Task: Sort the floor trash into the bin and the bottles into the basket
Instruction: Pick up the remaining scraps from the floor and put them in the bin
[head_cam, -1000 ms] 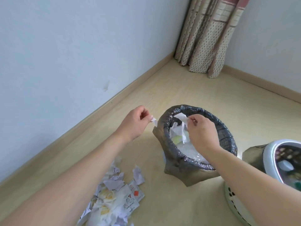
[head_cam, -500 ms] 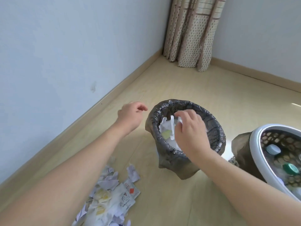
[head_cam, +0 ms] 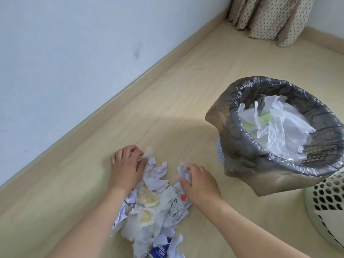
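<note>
Down from the bin come both hands, and they're in the litter on the floor now! Left hand sits at the far-left edge of the paper pile, fingers curled, pinching a thin white scrap at its fingertips. Right hand is just across from it, fingers curled round a crumpled white wad at the pile's far right edge. Between and beneath the two wrists lies the rest: torn white sheets, yellow-stained tissue, a printed wrapper with a red square. Beyond the right hand, well apart, stands the bin, lined with a grey bag and already holding white paper (and something pale green). Further right, at the frame edge, a pale perforated basket peeks in, its contents out of view.
</note>
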Demonstrator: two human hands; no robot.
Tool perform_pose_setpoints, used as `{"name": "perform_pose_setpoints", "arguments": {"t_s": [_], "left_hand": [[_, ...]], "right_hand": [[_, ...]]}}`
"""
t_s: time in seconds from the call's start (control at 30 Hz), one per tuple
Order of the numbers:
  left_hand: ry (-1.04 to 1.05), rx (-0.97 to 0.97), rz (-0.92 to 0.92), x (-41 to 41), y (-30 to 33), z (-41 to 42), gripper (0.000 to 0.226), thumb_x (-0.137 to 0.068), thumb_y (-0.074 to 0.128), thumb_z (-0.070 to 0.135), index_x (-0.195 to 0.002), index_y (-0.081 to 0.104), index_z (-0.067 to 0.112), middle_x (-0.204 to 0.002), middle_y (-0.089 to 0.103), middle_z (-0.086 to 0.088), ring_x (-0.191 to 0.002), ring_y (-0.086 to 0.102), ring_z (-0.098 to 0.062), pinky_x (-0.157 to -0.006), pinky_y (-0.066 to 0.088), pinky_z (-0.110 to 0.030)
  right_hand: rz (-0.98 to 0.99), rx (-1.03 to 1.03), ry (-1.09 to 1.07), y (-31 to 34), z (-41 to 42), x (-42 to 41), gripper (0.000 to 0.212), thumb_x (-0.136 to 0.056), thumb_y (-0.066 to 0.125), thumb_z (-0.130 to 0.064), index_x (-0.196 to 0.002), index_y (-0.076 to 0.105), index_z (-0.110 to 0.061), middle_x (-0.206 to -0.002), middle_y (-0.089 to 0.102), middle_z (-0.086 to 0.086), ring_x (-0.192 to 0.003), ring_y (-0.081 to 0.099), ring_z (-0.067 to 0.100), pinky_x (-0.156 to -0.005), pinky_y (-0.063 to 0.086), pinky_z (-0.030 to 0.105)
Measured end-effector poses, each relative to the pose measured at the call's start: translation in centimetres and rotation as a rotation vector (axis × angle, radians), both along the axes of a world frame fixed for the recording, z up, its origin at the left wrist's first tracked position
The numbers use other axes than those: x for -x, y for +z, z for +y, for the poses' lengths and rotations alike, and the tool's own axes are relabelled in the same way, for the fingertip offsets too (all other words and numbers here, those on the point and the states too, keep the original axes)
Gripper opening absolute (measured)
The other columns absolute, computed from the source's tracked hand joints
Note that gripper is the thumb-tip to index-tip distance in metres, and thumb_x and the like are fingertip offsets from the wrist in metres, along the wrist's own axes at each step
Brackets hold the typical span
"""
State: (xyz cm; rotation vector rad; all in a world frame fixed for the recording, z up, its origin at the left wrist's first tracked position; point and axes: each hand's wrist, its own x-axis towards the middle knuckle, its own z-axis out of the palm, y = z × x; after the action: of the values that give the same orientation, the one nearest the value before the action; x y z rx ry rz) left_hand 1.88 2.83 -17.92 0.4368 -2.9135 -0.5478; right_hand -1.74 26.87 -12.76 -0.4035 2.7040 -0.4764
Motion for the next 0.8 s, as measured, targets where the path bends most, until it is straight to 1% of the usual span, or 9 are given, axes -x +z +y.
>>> {"name": "perform_pose_setpoints", "arguments": {"t_s": [0.1, 0.13, 0.2, 0.27, 0.37, 0.53, 0.67, 0.8], "left_hand": [[-0.01, 0.04, 0.055, 0.0, -0.5, -0.2, 0.029, -0.088, 0.044, 0.047, -0.097, 0.062, 0.026, -0.113, 0.055, 0.007, -0.106, 0.048, -0.024, -0.093, 0.029, -0.036], [-0.009, 0.047, 0.056, -0.1, -0.6, -0.2, 0.029, -0.088, 0.045, 0.047, -0.098, 0.062, 0.026, -0.114, 0.055, 0.007, -0.106, 0.048, -0.024, -0.094, 0.029, -0.036], [-0.003, 0.039, 0.044, 0.0, -0.5, -0.2, 0.03, -0.087, 0.045, 0.046, -0.1, 0.063, 0.025, -0.115, 0.056, 0.006, -0.108, 0.049, -0.023, -0.094, 0.029, -0.036], [0.005, 0.023, 0.047, 0.0, -0.5, -0.2, 0.032, -0.087, 0.045, 0.045, -0.101, 0.064, 0.025, -0.115, 0.057, 0.005, -0.108, 0.049, -0.023, -0.095, 0.03, -0.037], [0.01, -0.007, 0.045, 0.0, -0.5, -0.3, 0.034, -0.089, 0.041, 0.043, -0.105, 0.065, 0.024, -0.115, 0.057, 0.005, -0.11, 0.047, -0.022, -0.097, 0.029, -0.037], [0.016, -0.043, 0.043, 0.2, 0.2, 0.1, 0.037, -0.092, 0.037, 0.041, -0.107, 0.067, 0.024, -0.115, 0.057, 0.004, -0.109, 0.046, -0.022, -0.097, 0.026, -0.036], [0.033, -0.049, 0.02, 0.3, 0.2, 0.0, 0.038, -0.094, 0.035, 0.043, -0.109, 0.065, 0.024, -0.117, 0.057, 0.004, -0.11, 0.046, -0.022, -0.099, 0.028, -0.037], [0.043, -0.106, 0.056, 0.5, 0.3, -0.3, 0.029, -0.095, 0.039, 0.039, -0.098, 0.06, 0.018, -0.114, 0.059, 0.002, -0.109, 0.05, -0.024, -0.097, 0.031, -0.036]], "right_hand": [[0.179, 0.054, 0.026, -2.9, -0.7, 0.8, 0.025, -0.091, 0.052, -0.044, -0.102, 0.055, -0.022, -0.098, 0.057, -0.004, -0.09, 0.054, 0.021, -0.08, 0.044, 0.034], [0.246, 0.078, 0.024, -3.6, -0.8, 0.7, 0.023, -0.091, 0.051, -0.043, -0.098, 0.056, -0.022, -0.093, 0.057, -0.005, -0.084, 0.054, 0.021, -0.076, 0.044, 0.034], [0.35, 0.093, 0.004, -4.8, -0.8, 0.4, 0.026, -0.093, 0.043, -0.044, -0.097, 0.057, -0.023, -0.087, 0.057, -0.006, -0.078, 0.053, 0.019, -0.073, 0.044, 0.035], [0.403, 0.089, -0.012, -5.4, -0.8, 0.3, 0.03, -0.095, 0.039, -0.044, -0.101, 0.06, -0.023, -0.087, 0.057, -0.006, -0.077, 0.052, 0.019, -0.073, 0.042, 0.034], [0.428, 0.097, -0.003, -6.1, -1.0, 0.5, 0.031, -0.095, 0.039, -0.039, -0.11, 0.061, -0.022, -0.09, 0.058, -0.004, -0.078, 0.053, 0.021, -0.075, 0.037, 0.033], [0.456, 0.064, 0.02, -6.5, -0.8, 0.6, 0.034, -0.096, 0.04, -0.032, -0.124, 0.056, -0.022, -0.095, 0.056, -0.003, -0.081, 0.052, 0.021, -0.076, 0.038, 0.033], [0.452, 0.07, 0.027, -6.4, -0.8, 0.8, 0.035, -0.096, 0.04, -0.034, -0.127, 0.054, -0.025, -0.094, 0.055, -0.003, -0.08, 0.052, 0.021, -0.074, 0.04, 0.035], [0.463, 0.05, 0.028, -6.7, -1.0, 0.9, 0.036, -0.095, 0.041, -0.038, -0.126, 0.053, -0.026, -0.094, 0.056, -0.003, -0.079, 0.052, 0.021, -0.074, 0.035, 0.034]]}}
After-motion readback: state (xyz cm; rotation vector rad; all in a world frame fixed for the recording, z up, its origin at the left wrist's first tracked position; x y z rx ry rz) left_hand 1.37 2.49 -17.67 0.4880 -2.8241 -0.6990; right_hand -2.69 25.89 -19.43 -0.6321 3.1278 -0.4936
